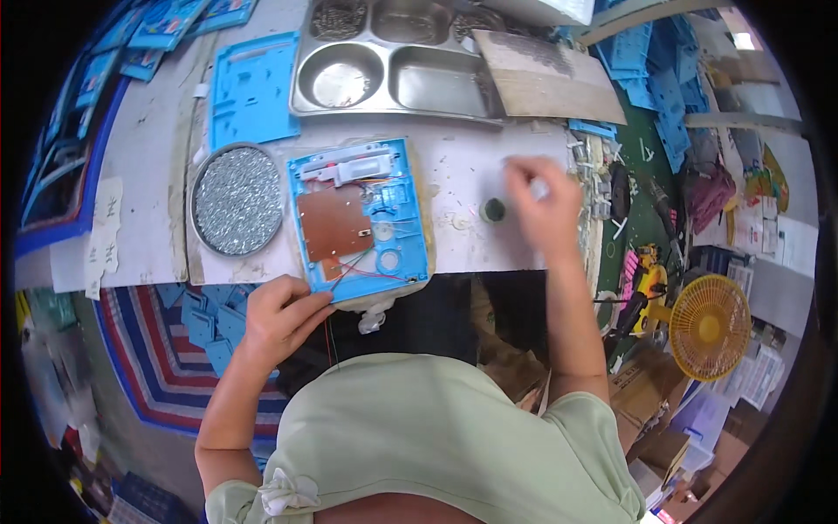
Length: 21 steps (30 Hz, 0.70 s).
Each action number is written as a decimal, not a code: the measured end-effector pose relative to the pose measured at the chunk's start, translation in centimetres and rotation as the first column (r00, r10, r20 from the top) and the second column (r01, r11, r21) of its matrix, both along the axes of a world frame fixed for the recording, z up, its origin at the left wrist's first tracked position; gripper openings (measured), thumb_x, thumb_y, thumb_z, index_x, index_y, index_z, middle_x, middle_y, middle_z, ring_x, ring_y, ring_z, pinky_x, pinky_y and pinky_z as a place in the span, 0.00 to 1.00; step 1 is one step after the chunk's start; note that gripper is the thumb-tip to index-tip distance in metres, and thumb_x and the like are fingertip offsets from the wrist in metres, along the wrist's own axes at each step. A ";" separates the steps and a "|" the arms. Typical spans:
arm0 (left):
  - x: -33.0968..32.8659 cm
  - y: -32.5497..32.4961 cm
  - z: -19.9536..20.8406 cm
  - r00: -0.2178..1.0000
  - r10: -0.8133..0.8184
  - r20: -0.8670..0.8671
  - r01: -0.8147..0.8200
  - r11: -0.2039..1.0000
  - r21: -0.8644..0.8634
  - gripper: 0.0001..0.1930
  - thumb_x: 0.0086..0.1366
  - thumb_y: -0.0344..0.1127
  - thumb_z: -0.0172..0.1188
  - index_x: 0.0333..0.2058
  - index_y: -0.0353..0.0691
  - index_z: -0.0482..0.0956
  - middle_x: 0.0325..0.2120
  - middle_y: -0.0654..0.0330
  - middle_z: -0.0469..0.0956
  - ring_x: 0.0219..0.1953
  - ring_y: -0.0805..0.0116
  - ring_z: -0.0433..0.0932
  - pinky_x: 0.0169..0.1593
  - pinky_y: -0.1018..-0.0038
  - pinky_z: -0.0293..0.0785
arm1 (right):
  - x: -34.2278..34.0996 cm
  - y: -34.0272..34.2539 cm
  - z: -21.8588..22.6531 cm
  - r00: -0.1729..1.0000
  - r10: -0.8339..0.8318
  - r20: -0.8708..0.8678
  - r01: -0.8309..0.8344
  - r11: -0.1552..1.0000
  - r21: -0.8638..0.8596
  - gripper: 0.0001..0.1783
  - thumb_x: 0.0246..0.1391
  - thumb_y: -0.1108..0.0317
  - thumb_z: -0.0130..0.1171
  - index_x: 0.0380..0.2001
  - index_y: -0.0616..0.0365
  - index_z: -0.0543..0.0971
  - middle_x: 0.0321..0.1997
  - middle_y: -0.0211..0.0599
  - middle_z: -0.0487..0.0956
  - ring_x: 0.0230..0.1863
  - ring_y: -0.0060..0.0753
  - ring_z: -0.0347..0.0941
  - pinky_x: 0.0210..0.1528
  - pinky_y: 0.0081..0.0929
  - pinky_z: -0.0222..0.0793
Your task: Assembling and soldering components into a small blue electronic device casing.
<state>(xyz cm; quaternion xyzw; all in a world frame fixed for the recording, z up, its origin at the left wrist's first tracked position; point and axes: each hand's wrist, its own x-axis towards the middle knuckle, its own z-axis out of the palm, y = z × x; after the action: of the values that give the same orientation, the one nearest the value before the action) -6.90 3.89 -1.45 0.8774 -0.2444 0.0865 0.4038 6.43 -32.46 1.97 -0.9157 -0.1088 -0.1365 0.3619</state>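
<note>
In front of me lies an open blue plastic casing (408, 229) with a brown circuit board (332, 223), a pale grey battery-like block (362, 169) and thin red and dark wires inside. My left hand (284, 316) pinches the casing's near left corner; some wires hang below the edge beside it. Over the tabletop to the right, my right hand (548, 203) is curled closed, slightly blurred. A small whitish spot (539, 188) shows at its fingers, too unclear to name. A small round dark green thing (493, 210) sits just left of that hand.
Left of the casing stands a round dish (194, 205) full of small metal screws. Behind are a blue panel (253, 92), a steel compartment tray (388, 105) and a cardboard sheet (550, 77). A yellow fan (710, 327) and a screwdriver-like tool (663, 210) are at the right.
</note>
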 end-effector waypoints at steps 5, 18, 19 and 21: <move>0.7 0.5 0.5 0.997 -0.047 -0.062 0.046 0.999 -0.025 0.15 0.47 0.29 0.78 0.36 0.43 0.87 0.25 0.62 0.73 0.25 0.63 0.75 0.27 0.68 0.70 | 3.8 -4.8 0.1 0.984 -0.180 -0.018 0.172 0.963 -0.207 0.08 0.54 0.69 0.65 0.36 0.58 0.87 0.36 0.40 0.86 0.33 0.39 0.79 0.40 0.32 0.75; 0.5 1.0 0.8 0.985 -0.050 -0.167 0.047 0.999 -0.026 0.13 0.48 0.31 0.78 0.34 0.44 0.87 0.24 0.62 0.74 0.24 0.62 0.75 0.25 0.67 0.71 | 6.5 4.4 1.9 0.951 0.286 -0.116 -0.295 0.954 -0.063 0.07 0.54 0.68 0.67 0.35 0.57 0.87 0.33 0.43 0.85 0.32 0.43 0.83 0.37 0.33 0.78; 0.4 1.0 0.8 0.984 -0.054 -0.168 0.054 0.999 -0.009 0.13 0.48 0.32 0.78 0.33 0.45 0.86 0.24 0.62 0.75 0.24 0.62 0.76 0.25 0.67 0.71 | 8.0 4.5 2.9 0.963 0.267 -0.043 -0.269 0.960 -0.078 0.07 0.54 0.68 0.66 0.35 0.58 0.87 0.33 0.43 0.86 0.31 0.42 0.83 0.37 0.32 0.78; 0.9 1.1 0.5 0.987 -0.070 -0.142 0.073 0.997 0.018 0.12 0.48 0.33 0.78 0.33 0.45 0.86 0.24 0.61 0.76 0.24 0.61 0.76 0.25 0.67 0.72 | 12.6 4.6 5.1 0.967 0.219 0.128 -0.205 0.972 -0.114 0.07 0.54 0.69 0.66 0.35 0.59 0.87 0.32 0.42 0.86 0.30 0.39 0.83 0.37 0.30 0.78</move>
<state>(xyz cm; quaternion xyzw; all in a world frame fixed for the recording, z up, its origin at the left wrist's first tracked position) -5.99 5.03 -0.92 0.8765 -0.2476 0.0068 0.4129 19.06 -27.91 7.08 -0.9040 -0.2379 -0.1551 0.3196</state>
